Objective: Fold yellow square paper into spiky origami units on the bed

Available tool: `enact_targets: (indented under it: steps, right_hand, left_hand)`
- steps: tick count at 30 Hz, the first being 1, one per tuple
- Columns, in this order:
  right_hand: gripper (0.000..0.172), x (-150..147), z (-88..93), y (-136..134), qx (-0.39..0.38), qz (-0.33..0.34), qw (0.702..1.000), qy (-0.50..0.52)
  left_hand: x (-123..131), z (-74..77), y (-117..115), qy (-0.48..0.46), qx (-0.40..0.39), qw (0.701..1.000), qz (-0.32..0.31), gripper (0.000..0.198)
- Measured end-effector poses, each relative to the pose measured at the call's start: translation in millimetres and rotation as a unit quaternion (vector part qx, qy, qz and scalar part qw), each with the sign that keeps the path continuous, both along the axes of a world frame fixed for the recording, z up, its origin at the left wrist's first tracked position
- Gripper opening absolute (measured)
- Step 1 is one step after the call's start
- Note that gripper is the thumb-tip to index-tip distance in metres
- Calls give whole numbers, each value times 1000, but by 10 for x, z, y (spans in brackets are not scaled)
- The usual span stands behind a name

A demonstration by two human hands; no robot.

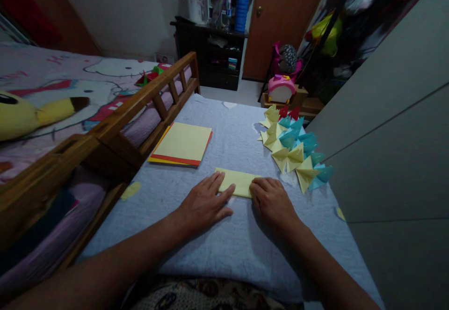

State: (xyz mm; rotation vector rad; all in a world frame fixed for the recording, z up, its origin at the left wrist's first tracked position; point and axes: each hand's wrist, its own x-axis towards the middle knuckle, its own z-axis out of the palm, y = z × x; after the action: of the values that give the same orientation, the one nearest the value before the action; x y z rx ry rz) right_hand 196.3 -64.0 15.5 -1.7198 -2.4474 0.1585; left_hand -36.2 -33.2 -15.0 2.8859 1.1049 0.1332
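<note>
Head view: both hands press a folded yellow sheet (239,182) flat on the blue cloth (228,249).

The left hand (205,203) lies open, fingers straight and slightly fanned, tips resting on the sheet's left end. The right hand (272,201) covers its right end with bent fingers; whether they nip the edge or only bear down on it cannot be told. The sheet lies between the two hands, long side across. A stack of flat paper (182,145) sits up and to the left of it, and a row of folded paper pieces (293,150) runs up and to the right. The wooden bed rail (140,106) is further left. To crease well, I would hold the layered edges flush under one hand and run the other's fingertips firmly along the fold.
</note>
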Motion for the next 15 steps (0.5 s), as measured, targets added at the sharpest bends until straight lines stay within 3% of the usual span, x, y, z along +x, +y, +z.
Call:
enact_targets:
  steps: [6,15]
  right_hand:
    - [51,-156,145,-48,-30,32,992,-120]
    - [56,-345,174,-148,-33,19,987,-154]
  left_hand:
    - [0,-4,-11,19,-23,1000,4,70]
    - [-69,-85,-35,-8,-14,1000,-6,77]
